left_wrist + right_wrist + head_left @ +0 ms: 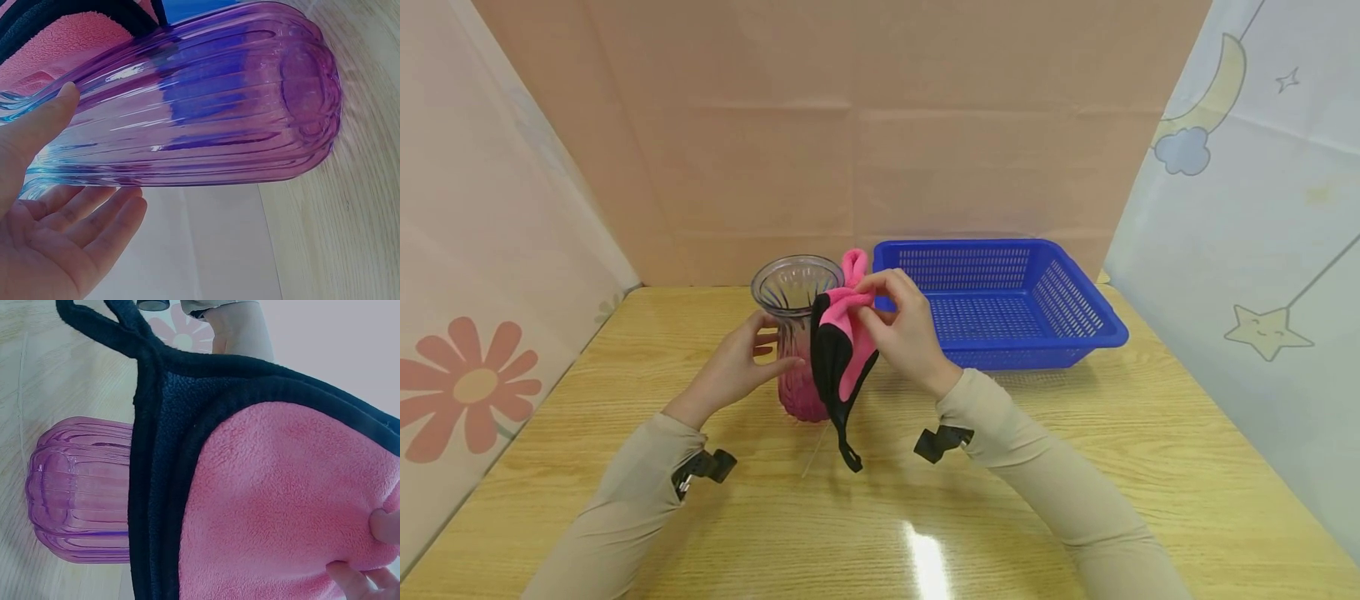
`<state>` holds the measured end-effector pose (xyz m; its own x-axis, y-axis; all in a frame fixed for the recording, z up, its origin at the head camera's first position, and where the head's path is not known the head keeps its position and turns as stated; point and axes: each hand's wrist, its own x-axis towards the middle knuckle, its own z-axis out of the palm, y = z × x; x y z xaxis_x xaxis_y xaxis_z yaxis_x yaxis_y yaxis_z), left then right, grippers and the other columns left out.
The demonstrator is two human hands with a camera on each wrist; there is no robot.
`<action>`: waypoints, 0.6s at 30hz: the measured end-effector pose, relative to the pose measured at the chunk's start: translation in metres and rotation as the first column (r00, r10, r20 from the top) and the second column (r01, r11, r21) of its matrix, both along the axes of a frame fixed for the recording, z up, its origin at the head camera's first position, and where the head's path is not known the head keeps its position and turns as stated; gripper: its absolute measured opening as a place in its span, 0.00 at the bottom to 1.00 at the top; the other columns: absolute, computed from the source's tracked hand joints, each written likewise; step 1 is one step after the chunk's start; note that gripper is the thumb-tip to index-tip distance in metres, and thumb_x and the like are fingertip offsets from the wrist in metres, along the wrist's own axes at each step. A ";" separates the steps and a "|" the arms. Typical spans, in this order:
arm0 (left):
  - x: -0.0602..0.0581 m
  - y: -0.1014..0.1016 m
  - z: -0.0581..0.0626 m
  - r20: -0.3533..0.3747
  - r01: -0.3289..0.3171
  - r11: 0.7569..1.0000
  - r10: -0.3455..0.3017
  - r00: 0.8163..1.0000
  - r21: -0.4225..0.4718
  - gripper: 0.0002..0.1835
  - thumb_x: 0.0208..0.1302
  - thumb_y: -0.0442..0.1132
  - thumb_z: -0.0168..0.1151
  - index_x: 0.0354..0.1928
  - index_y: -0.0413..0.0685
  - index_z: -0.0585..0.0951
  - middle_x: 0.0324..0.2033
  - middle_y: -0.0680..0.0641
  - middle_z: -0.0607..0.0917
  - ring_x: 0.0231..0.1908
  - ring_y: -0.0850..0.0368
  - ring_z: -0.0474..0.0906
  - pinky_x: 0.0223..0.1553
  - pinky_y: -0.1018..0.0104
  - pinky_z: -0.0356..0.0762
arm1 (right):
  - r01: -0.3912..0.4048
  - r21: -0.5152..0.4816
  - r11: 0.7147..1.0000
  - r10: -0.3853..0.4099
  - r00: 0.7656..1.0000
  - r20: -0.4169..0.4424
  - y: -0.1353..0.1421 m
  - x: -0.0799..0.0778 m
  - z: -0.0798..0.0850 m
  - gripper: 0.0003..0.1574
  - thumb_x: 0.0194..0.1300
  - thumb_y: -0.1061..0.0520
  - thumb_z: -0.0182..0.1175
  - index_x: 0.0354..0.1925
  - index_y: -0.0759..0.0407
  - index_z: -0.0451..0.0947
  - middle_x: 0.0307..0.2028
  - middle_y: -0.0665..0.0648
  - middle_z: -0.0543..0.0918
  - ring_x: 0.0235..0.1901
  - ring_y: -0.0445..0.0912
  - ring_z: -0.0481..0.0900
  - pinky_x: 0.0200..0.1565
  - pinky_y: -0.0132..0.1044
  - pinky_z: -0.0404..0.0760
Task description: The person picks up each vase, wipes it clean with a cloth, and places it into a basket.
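A ribbed glass vase [800, 392], clear at its flared rim and pink-purple lower down, stands upright on the table. My left hand [733, 367] holds its upper body from the left; the left wrist view has the thumb on one side of the glass [206, 106] and the fingers along the other. My right hand [910, 333] pinches a pink plush cloth [281, 481] with black edging between thumb and fingers. The cloth hangs against the vase's right side, partly covering it, and its black hanging loop [850, 456] dangles lowest.
Behind and to the right, a blue slotted plastic basket [1082, 342] sits on the wooden table [1075, 467]. A peach backdrop [775, 167] closes the far side, with printed white sheets at left and right. Black straps circle both sleeves.
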<state>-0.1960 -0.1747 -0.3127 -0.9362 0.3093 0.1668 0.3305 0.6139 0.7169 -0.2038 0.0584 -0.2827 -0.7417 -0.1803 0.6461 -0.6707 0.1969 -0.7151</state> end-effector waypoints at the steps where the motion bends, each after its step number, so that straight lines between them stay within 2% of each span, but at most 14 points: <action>1: 0.000 0.000 0.000 -0.001 0.001 1.000 -0.001 1.000 -0.001 0.37 0.56 0.42 0.68 0.63 0.40 0.61 0.59 0.34 0.71 0.58 0.33 0.71 0.54 0.44 0.76 | 0.000 0.000 1.000 0.000 1.000 0.000 0.000 0.000 0.000 0.10 0.56 0.72 0.59 0.39 0.67 0.75 0.38 0.63 0.75 0.44 0.52 0.79 0.39 0.38 0.86; 18: -0.001 0.000 0.001 -0.012 0.053 0.999 -0.053 0.999 0.003 0.37 0.57 0.38 0.66 0.66 0.39 0.58 0.59 0.32 0.70 0.58 0.31 0.71 0.55 0.42 0.74 | -0.018 0.026 0.999 0.018 1.000 0.013 -0.001 0.000 -0.005 0.10 0.56 0.72 0.59 0.39 0.68 0.74 0.39 0.63 0.74 0.47 0.53 0.79 0.40 0.37 0.86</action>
<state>-0.1969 -0.1747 -0.3117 -0.9164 0.3582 0.1786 0.3710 0.5930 0.7146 -0.2040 0.0577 -0.2876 -0.7463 -0.2104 0.6315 -0.6652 0.2037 -0.7183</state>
